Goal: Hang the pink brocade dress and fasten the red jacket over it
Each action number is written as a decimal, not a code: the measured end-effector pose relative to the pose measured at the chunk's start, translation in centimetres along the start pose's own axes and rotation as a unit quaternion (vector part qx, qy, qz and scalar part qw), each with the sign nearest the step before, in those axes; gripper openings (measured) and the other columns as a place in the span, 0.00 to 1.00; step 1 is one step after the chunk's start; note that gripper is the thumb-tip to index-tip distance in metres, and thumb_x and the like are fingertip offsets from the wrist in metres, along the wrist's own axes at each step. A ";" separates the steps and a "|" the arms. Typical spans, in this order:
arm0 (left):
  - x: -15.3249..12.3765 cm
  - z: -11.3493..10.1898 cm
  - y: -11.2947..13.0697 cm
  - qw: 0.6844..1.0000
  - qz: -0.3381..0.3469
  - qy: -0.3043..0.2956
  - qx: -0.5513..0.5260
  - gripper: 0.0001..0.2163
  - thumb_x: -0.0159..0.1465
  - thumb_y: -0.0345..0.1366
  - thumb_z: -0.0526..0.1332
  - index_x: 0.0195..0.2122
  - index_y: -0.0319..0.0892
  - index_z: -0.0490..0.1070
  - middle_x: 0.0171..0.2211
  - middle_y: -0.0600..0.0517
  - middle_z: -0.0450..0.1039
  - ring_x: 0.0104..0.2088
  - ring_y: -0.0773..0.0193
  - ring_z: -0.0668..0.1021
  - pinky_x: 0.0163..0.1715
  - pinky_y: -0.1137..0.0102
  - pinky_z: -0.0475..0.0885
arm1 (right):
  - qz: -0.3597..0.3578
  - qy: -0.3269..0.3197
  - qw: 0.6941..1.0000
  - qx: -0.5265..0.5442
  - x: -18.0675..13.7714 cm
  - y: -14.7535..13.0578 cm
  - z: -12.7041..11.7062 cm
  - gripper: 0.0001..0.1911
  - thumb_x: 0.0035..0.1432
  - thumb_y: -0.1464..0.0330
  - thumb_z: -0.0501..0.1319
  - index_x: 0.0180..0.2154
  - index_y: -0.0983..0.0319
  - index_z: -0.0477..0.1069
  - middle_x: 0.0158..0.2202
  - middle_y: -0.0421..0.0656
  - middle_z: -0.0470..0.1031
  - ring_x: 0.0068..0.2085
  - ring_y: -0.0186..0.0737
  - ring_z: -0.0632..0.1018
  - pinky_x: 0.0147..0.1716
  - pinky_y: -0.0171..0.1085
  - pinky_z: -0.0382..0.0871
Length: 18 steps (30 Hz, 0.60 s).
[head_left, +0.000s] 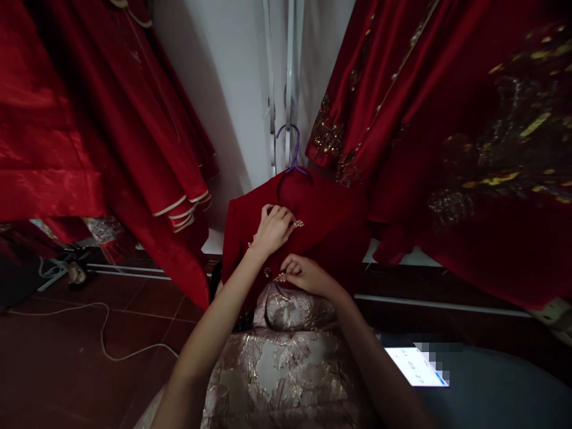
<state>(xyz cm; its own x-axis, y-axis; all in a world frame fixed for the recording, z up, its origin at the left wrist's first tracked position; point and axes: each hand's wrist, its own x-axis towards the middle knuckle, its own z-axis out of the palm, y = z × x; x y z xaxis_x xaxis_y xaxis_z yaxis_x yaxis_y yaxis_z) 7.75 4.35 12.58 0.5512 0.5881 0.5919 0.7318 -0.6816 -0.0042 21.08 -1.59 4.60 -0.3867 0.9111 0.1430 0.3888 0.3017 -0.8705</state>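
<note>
A dark red garment (339, 220) hangs in front of me on a purple hanger (295, 152). My left hand (276, 229) lies on its upper front, fingers curled into the cloth beside a small jeweled button (299, 224). Lower down, my right hand (308, 275) pinches another jeweled button (280, 277) between thumb and fingers. One more small sparkling piece (267, 272) sits just left of that pinch. Under the hands, a pale shiny floral cloth (272, 363) covers my lap.
Red garments with cream edging (179, 202) hang at left. Gold-embroidered red garments (330, 131) hang at right. White rack poles (288, 65) stand behind the hanger. A lit phone (415, 366) lies on a dark surface at lower right. A pale cable (105, 322) crosses the tiled floor.
</note>
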 end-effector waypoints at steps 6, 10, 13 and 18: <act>-0.6 0.5 0.3 0.999 -0.002 0.031 -0.036 0.07 0.63 0.32 0.50 0.37 0.41 0.67 0.34 0.49 0.71 0.40 0.62 0.69 0.56 0.60 0.50 | 0.001 0.151 0.986 0.063 1.7 -0.2 3.2 0.04 0.49 0.70 0.57 0.32 0.61 0.66 0.33 0.44 0.74 0.33 0.36 0.75 0.34 0.35 0.69; -0.7 0.5 0.3 0.998 0.008 0.046 -0.050 0.08 0.63 0.29 0.49 0.37 0.42 0.67 0.32 0.50 0.71 0.39 0.62 0.69 0.56 0.60 0.50 | 0.013 0.112 0.991 0.067 1.6 0.0 3.7 0.05 0.49 0.71 0.56 0.32 0.62 0.67 0.32 0.43 0.74 0.32 0.35 0.75 0.33 0.35 0.69; -0.8 0.4 0.3 0.997 0.006 0.046 -0.065 0.09 0.63 0.28 0.49 0.38 0.43 0.67 0.31 0.50 0.71 0.38 0.62 0.69 0.55 0.61 0.51 | 0.019 0.098 0.993 0.064 1.6 0.5 3.2 0.05 0.49 0.71 0.56 0.32 0.62 0.68 0.30 0.43 0.74 0.30 0.34 0.75 0.31 0.34 0.69; -0.7 0.4 0.3 0.997 -0.010 0.041 -0.063 0.08 0.64 0.32 0.48 0.37 0.42 0.66 0.31 0.50 0.72 0.36 0.62 0.69 0.55 0.61 0.51 | 0.012 0.109 0.992 0.061 1.8 1.0 2.6 0.05 0.49 0.70 0.57 0.31 0.62 0.68 0.30 0.43 0.74 0.32 0.35 0.75 0.34 0.35 0.70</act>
<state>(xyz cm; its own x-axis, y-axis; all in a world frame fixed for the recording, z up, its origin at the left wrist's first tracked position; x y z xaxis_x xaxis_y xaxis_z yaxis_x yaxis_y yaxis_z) 7.73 3.93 11.79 0.4981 0.5685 0.6547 0.6841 -0.7216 0.1062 18.57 -0.41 2.75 -0.1838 0.9606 0.2085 0.2861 0.2552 -0.9236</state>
